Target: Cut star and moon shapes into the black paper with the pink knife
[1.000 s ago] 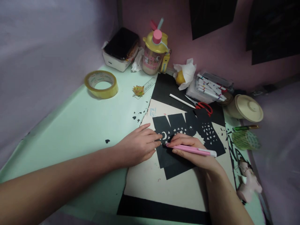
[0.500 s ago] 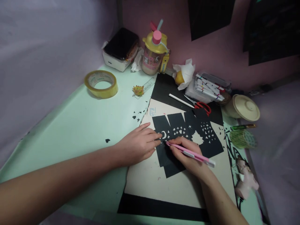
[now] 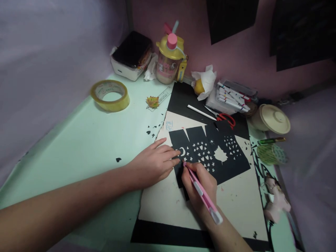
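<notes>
Right hand grasps pink cutter, tip at black paper; left hand lies flat over paper's left edge, grasping nothing. Paper sits on white board, scissors beyond. Probably cutting shapes; next stroke calls for steady paper, fingertips clear of tip.

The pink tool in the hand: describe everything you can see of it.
The pink tool is slim and pen-like, apparently plastic, with a pale grey strip along its body and a whitish butt end. The right hand grips it near the tip. It slants, tip forward over the black paper near the left hand, butt toward the wearer. Whether the tip touches the paper is too small to tell.
</notes>
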Available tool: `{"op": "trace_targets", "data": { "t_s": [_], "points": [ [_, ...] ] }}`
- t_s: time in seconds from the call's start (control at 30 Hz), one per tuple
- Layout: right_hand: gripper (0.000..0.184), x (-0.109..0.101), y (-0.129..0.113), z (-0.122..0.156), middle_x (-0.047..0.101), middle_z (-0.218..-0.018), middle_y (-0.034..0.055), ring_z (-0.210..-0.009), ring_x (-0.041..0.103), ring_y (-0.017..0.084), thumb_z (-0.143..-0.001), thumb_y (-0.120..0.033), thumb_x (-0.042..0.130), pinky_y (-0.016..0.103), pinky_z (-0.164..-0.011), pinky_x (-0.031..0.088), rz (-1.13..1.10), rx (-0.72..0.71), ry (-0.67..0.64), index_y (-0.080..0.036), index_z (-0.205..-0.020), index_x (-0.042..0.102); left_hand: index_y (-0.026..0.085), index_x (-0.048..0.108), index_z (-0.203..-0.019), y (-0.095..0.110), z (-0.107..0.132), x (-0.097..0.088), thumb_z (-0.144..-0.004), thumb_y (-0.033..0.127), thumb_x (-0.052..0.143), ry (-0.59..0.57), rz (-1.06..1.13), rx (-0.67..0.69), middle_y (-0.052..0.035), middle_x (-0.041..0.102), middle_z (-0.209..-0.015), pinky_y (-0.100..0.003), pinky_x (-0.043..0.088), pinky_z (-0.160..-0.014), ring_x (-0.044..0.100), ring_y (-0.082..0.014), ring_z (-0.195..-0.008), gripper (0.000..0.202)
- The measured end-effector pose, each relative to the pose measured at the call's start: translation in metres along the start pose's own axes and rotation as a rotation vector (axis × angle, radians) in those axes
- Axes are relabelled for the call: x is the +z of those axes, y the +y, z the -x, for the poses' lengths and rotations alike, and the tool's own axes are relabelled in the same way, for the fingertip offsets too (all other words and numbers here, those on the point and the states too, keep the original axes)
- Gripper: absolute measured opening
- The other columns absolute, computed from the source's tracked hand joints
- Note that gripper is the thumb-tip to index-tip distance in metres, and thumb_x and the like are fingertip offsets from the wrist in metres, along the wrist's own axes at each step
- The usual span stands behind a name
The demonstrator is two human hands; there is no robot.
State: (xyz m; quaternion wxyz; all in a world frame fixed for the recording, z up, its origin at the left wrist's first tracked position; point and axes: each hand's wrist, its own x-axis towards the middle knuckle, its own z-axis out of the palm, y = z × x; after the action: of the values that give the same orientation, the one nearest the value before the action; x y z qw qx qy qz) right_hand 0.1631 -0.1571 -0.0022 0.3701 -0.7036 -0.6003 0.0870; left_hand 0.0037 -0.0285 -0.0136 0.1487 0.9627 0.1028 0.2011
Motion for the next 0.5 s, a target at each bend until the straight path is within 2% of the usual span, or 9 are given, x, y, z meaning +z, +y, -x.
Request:
{"op": "trace_targets", "data": {
  "t_s": [0.2, 0.5],
  "points": [
    [0.008, 0.002, 0.0026, 0.0004, 0.07, -0.075, 0.0039, -0.062, 0.066, 0.015, -0.09, -0.015, 0.056, 0.026, -0.06, 0.052, 0.018, -0.027, 0.015, -0.021, -0.086, 0.06, 0.018, 0.067, -0.109, 0.0009, -0.0002, 0.0008, -0.096, 0.019, 0.048, 0.013, 0.003, -0.009, -0.0048, 0.067, -0.123, -0.049, 0.031, -0.114, 0.061, -0.0203, -0.107, 0.023],
    [0.006, 0.0013, 0.0036, 0.0015, 0.072, -0.079, 0.0025, -0.064, 0.067, 0.015, -0.09, -0.017, 0.058, 0.026, -0.063, 0.054, -0.073, 0.055, 0.015, -0.022, -0.089, 0.061, 0.019, 0.066, -0.109, 0.0005, -0.0001, 0.0004, -0.095, 0.018, 0.05, 0.014, -0.008, 0.0, -0.0055, 0.067, -0.123, -0.047, 0.03, -0.116, 0.061, -0.0193, -0.108, 0.022]
  ]
}}
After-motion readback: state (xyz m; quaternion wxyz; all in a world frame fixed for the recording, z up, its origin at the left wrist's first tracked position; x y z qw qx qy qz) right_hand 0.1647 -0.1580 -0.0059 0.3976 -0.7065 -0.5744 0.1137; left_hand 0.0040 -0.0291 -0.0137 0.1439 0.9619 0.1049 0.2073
